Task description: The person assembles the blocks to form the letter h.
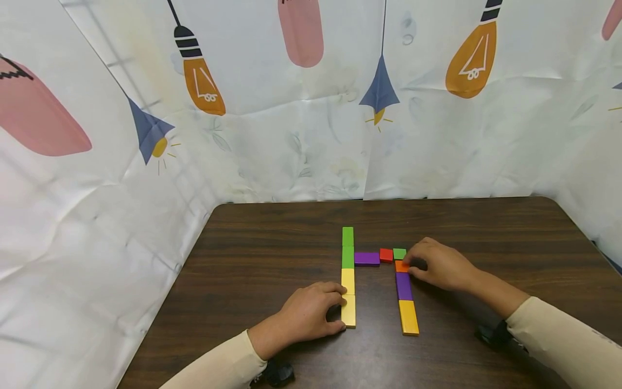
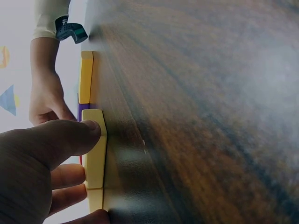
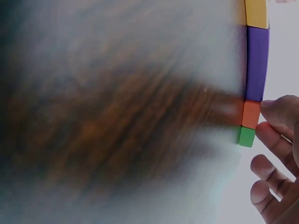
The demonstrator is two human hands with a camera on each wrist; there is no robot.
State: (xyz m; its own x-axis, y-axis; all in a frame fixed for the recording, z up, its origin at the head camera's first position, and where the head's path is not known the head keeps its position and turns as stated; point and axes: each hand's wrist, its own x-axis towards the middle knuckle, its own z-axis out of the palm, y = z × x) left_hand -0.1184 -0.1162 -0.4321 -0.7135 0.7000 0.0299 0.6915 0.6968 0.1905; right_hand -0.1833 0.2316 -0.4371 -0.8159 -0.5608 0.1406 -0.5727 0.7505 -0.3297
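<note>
My left hand [image 1: 311, 310] rests at the near end of a row of coloured blocks. Its thumb touches the nearest pale yellow block [image 2: 96, 158]; its other fingertips lie along the row's left side. A second pale yellow block [image 1: 347, 281] and two green blocks [image 1: 347, 248] continue that row away from me. At the other row, the thumb and index finger of my right hand [image 1: 439, 265] pinch a small orange block [image 3: 251, 114]. A small green block [image 3: 246, 136] sits beyond it, with a purple block [image 3: 258, 63] and a yellow-orange block [image 1: 408, 317] on the near side.
Between the rows, a purple block [image 1: 366, 259] and a small red block [image 1: 386, 255] form a crosspiece. Everything lies on a dark wood-grain table [image 1: 272, 243]. A printed white cloth [image 1: 291, 151] hangs behind it and along the left side.
</note>
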